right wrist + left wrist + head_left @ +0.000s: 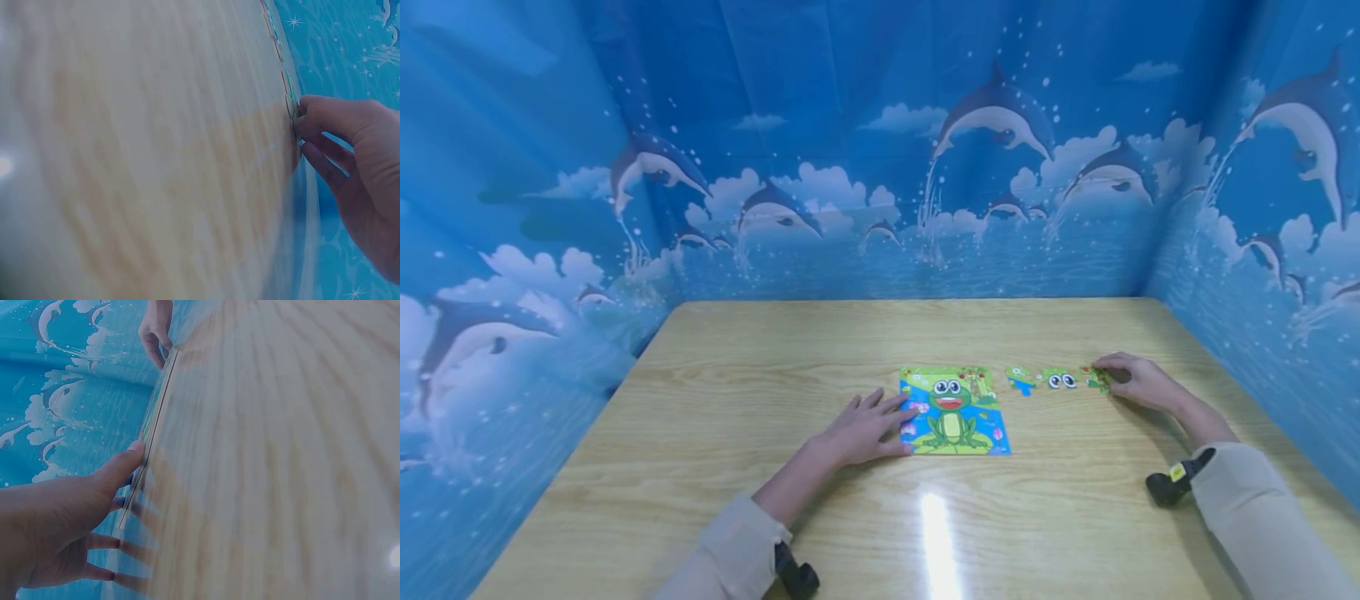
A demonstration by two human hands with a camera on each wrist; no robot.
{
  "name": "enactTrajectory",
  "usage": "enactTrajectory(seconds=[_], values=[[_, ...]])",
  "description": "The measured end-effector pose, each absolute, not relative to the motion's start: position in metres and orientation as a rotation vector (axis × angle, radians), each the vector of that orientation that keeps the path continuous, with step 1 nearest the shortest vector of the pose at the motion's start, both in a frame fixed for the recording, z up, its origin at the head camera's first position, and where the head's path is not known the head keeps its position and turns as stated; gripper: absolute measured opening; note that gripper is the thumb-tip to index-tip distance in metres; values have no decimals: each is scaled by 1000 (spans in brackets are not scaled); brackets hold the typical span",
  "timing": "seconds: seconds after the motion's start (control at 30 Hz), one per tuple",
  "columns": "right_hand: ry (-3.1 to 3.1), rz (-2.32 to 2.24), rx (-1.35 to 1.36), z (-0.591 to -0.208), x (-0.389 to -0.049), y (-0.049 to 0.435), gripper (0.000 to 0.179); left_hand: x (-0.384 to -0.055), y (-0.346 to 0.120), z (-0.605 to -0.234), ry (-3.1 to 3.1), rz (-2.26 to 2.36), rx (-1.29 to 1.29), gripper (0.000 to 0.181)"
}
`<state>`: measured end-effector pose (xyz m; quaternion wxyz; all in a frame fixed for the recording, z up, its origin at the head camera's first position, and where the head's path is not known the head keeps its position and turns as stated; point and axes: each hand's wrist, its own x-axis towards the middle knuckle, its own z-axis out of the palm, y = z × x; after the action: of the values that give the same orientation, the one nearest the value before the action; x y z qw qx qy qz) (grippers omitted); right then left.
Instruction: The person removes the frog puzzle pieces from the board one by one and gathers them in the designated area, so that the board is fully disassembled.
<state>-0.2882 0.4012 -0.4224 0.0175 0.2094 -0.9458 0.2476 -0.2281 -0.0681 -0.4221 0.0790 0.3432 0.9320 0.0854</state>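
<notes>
A square frog picture card lies flat near the middle of the table. My left hand, fingers spread and straight, rests at its left edge; the thumb and fingertips reach onto the border. In the left wrist view the card appears edge-on under the thumb. To the right of it, several jigsaw pieces form a short row: a green and blue piece, then one with the frog's eyes. At the right end, my right hand pinches a green jigsaw piece between thumb and fingertips, low at the tabletop.
The wood-grain table is bordered at the back and sides by a blue curtain printed with dolphins and clouds. A bright light reflection lies on the tabletop in front of the card. Each wrist wears a black camera strap.
</notes>
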Motion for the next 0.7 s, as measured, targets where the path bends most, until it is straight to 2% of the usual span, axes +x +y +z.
enactTrajectory(seconds=[0.43,0.7], values=[[-2898,888,586,-417,-280,396,39,-227,-67,-422,2792,250,1030,65],[-2850,958,674,-397,-273,364,37,-228,-67,-424,2798,266,1033,67]])
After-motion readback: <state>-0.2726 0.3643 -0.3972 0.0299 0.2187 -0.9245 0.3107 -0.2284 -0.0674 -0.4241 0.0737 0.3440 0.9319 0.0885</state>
